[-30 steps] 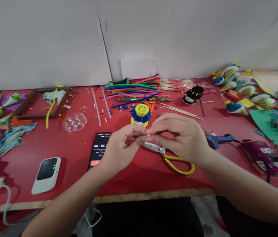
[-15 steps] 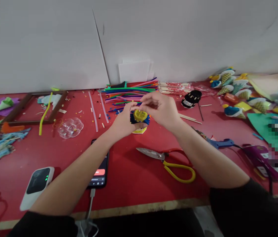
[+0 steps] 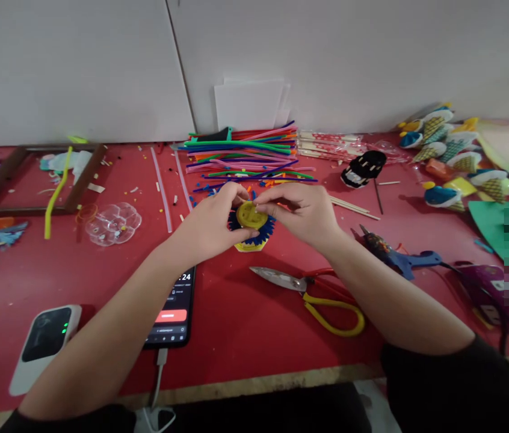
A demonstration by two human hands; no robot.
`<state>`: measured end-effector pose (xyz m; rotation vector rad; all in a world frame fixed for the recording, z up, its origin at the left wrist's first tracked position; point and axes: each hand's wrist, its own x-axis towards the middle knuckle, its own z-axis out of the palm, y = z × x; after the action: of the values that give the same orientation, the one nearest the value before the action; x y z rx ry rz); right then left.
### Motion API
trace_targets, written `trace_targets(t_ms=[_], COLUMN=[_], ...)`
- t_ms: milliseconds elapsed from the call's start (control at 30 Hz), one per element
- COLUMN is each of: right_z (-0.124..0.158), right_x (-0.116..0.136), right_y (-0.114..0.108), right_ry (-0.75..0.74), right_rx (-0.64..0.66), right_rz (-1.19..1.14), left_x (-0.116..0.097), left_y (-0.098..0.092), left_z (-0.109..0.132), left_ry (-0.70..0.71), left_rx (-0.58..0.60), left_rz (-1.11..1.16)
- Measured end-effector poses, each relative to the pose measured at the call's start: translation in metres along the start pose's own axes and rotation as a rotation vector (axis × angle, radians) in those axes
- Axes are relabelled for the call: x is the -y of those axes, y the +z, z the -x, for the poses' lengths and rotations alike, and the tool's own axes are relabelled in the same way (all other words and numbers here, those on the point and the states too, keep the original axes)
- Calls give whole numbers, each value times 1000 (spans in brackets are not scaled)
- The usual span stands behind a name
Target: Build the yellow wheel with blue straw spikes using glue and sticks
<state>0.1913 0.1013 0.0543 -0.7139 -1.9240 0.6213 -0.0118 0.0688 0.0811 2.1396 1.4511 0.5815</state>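
Gripping the yellow-and-blue spiky craft piece (image 3: 249,225) from both sides, the left hand (image 3: 212,225) and right hand (image 3: 304,210) pinch its yellow disc mid-table, ahead of the scissors (image 3: 313,288); a second ago they met nearer the front edge.

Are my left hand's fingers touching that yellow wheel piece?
Touching. The head view shows the left hand with fingers curled against the yellow wheel.
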Motion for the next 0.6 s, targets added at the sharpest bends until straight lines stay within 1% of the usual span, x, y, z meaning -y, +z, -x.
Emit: trace_targets(t_ms=[200,333,433,500,600], right_z=[-2,-2,-2,-2,-4], right_x=[-3,-2,-1,-2,-2], right_y=[1,2,2,0,-4], right_ry=[-1,-14,-20,-54,-146], right_rx=[-6,-10,-1,5,35], right_rz=[25,14,57,85,96], left_x=[-1,-1,-1,0,2], left_y=[-5,-8,-10,-13,-17], left_z=[-5,-5,-5,-5,-4], left_ry=[2,12,40,63,85], left_rx=[33,33,21,12,17], left_rz=[3,3,16,22,56])
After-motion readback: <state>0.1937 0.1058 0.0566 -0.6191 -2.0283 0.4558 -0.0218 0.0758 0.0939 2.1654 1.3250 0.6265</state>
